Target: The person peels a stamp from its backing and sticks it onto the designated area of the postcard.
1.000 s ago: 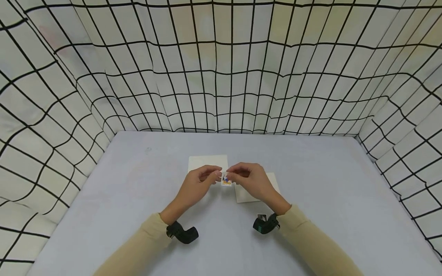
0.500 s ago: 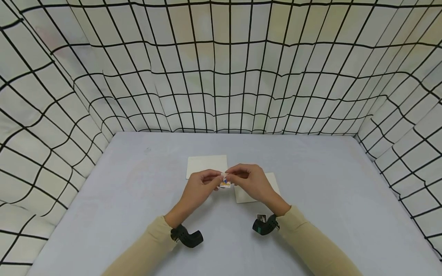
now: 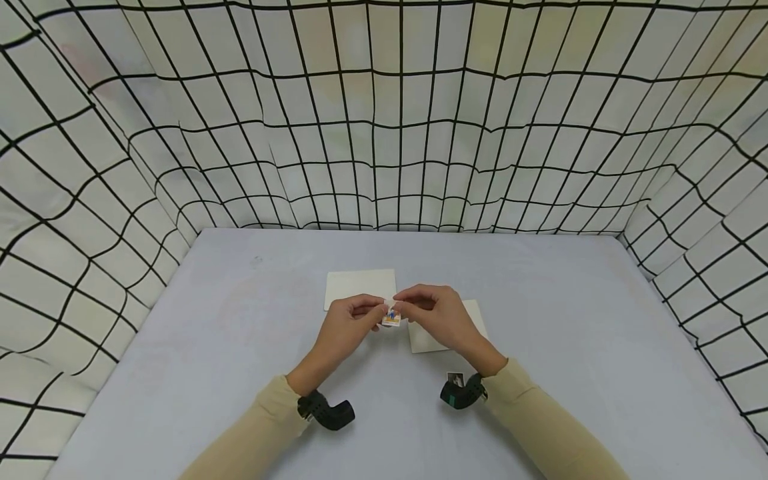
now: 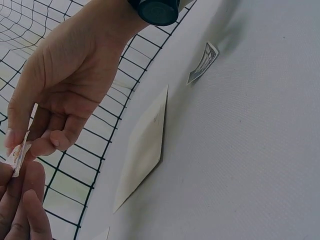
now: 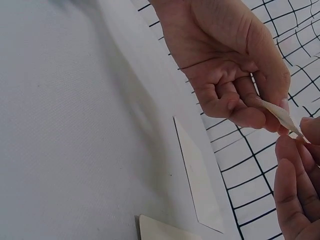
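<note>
A small stamp with a colourful picture is held up off the table between both hands. My left hand pinches its left side between thumb and fingers. From the other side my right hand pinches its upper right edge. In the left wrist view the stamp looks bent, with a thin pale edge standing away from it; whether that is a second layer I cannot tell. Seen from the right wrist, the stamp shows a plain whitish back. Thumbs and fingertips hide part of its picture.
Two cream envelopes lie on the white table, one behind the left hand, the other envelope under the right hand. A dark, curled stamp lies near the right wrist. Black netting over white cloth stands round the back and sides.
My left hand has shifted slightly right and closer to the right hand, and its thumb now covers more of the stamp. The stamp has tipped and dropped a little; the right hand stays nearly still.
</note>
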`<state>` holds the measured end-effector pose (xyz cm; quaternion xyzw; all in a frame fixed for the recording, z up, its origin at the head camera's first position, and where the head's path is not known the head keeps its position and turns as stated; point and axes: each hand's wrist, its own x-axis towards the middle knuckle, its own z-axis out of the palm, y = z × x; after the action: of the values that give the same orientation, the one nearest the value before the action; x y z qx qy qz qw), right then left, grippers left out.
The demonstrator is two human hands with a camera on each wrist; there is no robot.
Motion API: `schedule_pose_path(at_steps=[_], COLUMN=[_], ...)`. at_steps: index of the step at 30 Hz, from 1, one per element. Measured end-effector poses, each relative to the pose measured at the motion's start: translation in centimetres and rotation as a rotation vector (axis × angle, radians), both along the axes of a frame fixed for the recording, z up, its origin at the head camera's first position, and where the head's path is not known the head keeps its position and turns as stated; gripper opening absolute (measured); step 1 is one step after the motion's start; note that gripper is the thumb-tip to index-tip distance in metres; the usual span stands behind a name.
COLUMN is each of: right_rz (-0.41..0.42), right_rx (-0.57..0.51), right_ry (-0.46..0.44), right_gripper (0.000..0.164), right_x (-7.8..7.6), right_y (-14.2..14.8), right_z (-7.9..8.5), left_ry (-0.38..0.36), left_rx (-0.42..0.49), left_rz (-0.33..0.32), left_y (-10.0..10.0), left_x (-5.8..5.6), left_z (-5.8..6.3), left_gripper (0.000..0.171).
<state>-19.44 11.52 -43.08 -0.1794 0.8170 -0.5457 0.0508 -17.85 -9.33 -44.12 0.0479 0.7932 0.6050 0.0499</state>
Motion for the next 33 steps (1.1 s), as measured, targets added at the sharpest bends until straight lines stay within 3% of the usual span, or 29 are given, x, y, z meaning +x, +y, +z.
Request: schedule_pose_path(at_steps=[7, 12, 19, 23, 33], right_rz=[-0.068, -0.103, 0.086, 0.175, 0.211], right_rx=[0.004, 0.023, 0.12, 0.188, 0.222], right_ry=[0.045, 0.187, 0.572, 0.723, 1.009], right_gripper=[0.023, 0.02, 0.028, 0.035, 0.032], right_x=[0.1, 0.3, 0.7, 0.8, 0.3], right_y=[0.3, 0.6, 0.7, 0.7, 0.3], right_z=[0.5, 0.9, 1.1, 0.8, 0.6], left_ry=[0.002, -0.006, -0.053, -0.08, -0.096], left_rx=[0.006, 0.011, 0.025, 0.063, 0.149], left_rz=[0.005, 0.018, 0.022, 0.003, -0.059], left_y=[0.0, -0.2, -0.4, -0.4, -0.5], left_x=[-0.1, -0.3, -0.4, -0.1, -0.1], left_z=[0.4, 0.5, 0.4, 0.3, 0.5], left_gripper=[0.026, 0.026, 0.027, 0.028, 0.036])
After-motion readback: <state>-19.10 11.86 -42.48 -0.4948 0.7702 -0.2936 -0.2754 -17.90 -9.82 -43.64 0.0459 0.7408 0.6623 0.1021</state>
